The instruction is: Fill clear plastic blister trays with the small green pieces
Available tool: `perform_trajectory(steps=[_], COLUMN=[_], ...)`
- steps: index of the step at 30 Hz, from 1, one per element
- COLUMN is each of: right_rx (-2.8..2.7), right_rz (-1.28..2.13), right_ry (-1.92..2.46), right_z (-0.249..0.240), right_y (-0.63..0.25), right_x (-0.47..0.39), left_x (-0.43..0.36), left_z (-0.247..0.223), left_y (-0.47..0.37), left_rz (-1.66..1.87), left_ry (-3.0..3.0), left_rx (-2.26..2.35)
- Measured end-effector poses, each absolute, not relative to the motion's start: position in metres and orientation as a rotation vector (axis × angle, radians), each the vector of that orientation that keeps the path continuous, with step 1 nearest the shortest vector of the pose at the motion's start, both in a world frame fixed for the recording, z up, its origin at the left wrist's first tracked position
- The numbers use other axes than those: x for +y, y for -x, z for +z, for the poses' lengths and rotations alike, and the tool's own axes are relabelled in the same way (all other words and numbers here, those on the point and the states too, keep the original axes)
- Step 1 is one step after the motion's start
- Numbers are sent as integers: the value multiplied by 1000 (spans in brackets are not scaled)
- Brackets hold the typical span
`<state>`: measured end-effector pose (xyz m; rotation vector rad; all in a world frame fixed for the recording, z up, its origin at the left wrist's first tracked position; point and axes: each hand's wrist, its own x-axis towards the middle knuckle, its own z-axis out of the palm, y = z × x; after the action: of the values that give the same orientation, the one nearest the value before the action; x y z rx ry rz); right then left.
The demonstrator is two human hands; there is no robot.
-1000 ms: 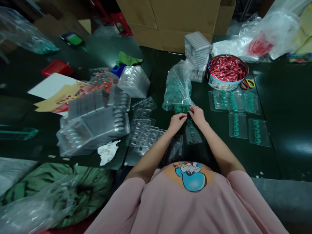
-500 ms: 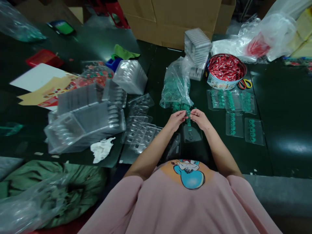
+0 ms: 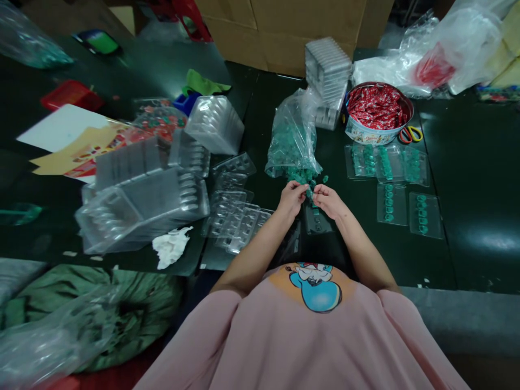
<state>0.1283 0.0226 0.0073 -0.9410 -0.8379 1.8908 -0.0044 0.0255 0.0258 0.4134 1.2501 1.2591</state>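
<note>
My left hand (image 3: pixel 292 199) and my right hand (image 3: pixel 329 201) are close together in front of me, fingertips pinched around a small green translucent piece (image 3: pixel 309 193). Directly below them lies a clear plastic blister tray (image 3: pixel 319 223), its upper part partly covered by my hands. Just beyond my fingers, a clear plastic bag (image 3: pixel 293 132) lies with its mouth towards me, loose green pieces (image 3: pixel 298 176) spilling out. To the right, several clear trays (image 3: pixel 392 205) hold green pieces in rows.
Stacks of clear trays (image 3: pixel 138 200) stand on the left, with loose empty trays (image 3: pixel 239 225) nearer me. A round tin (image 3: pixel 368 135) of red wrapped items and scissors (image 3: pixel 410 134) sit at the right back. A cardboard box (image 3: pixel 284 35) stands behind. Crumpled white tissue (image 3: pixel 171 248) lies front left.
My hands have shifted slightly left, the right one a little lower. Some green pieces at the bag's mouth lie differently, with one now apart on the right. The view has tilted slightly.
</note>
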Motion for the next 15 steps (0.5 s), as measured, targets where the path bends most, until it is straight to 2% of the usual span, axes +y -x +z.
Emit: perform_trajectory(steps=[8, 15], right_rx=[-832, -839], right_rz=[1991, 1870], right_ry=[841, 897], right_z=[19, 22], right_y=[-135, -148], right_x=[0, -6], left_x=[48, 42], left_z=[15, 18], left_y=[45, 81], left_rz=[1435, 1178], left_ry=[-508, -1314], left_rx=[1485, 1767])
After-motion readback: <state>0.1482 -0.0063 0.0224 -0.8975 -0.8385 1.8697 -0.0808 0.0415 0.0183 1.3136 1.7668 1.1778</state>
